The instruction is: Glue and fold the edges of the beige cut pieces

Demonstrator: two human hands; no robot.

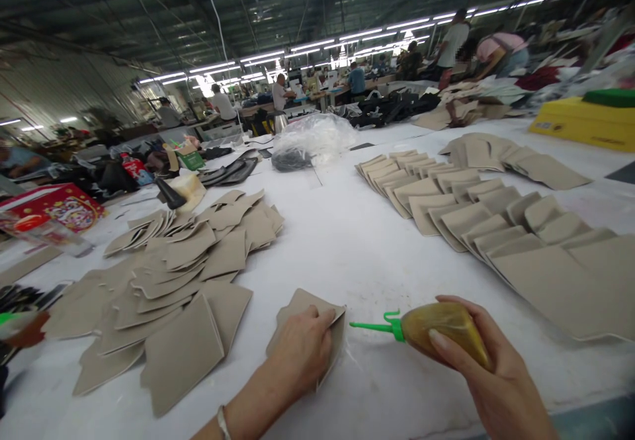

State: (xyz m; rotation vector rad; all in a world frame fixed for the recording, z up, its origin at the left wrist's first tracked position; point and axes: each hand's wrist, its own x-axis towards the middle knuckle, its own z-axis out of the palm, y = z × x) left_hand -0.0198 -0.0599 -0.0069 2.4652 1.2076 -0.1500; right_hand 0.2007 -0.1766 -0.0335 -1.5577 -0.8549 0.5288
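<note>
My left hand (302, 347) grips a beige fabric piece (292, 302) with a pale edge, its fingers closed on the right side where the piece folds over. In my right hand (491, 354) lies a glue bottle (441, 331), an amber-filled squeeze bottle tilted on its side. Its thin green nozzle (372, 327) points left toward the beige piece and stays a little apart from it. Left of my left hand spreads a loose pile of similar beige pieces (183, 347). Overlapping rows of beige pieces (461, 218) lie to the right, beyond the bottle.
The white tabletop (317, 241) runs between both piles. Farther back are a clear plastic bag (322, 137), a yellow box (585, 122) and a red box (64, 205). A clear bottle with a red cap (54, 231) lies at left. Several people work in the background.
</note>
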